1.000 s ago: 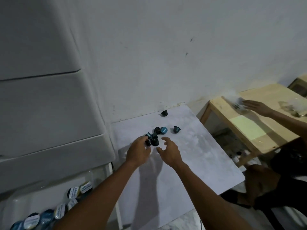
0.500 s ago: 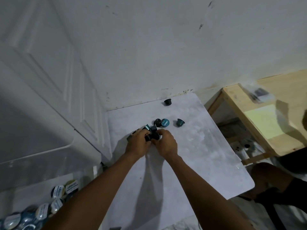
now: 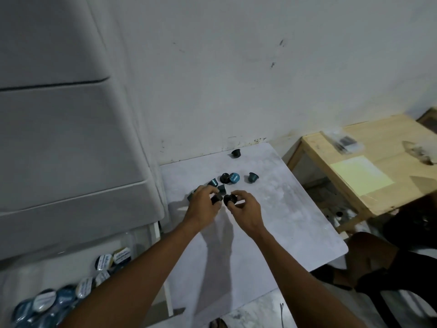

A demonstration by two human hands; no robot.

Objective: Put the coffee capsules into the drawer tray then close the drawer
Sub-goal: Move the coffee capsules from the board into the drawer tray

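Observation:
Several dark and teal coffee capsules lie scattered on a pale marbled table (image 3: 272, 221). My left hand (image 3: 203, 205) pinches a black capsule (image 3: 216, 199) just above the table. My right hand (image 3: 246, 209) pinches another black capsule (image 3: 229, 199) beside it. Loose behind my hands are a teal capsule showing its blue lid (image 3: 234, 178), a teal one on its side (image 3: 253, 177) and a black one near the wall (image 3: 236, 152). At the lower left, the open drawer tray (image 3: 30, 278) holds several capsules (image 3: 71, 292) with their foil lids up.
A white cabinet front (image 3: 71, 150) rises at the left above the tray. A wooden table (image 3: 378, 162) with a yellow sheet and plastic bags stands at the right. A person in dark clothes sits at the lower right (image 3: 390, 268). A white wall lies behind.
My hands closed in on the capsule pile, then each lifted off with one black capsule and drew slightly apart. The other person's hand left the wooden table.

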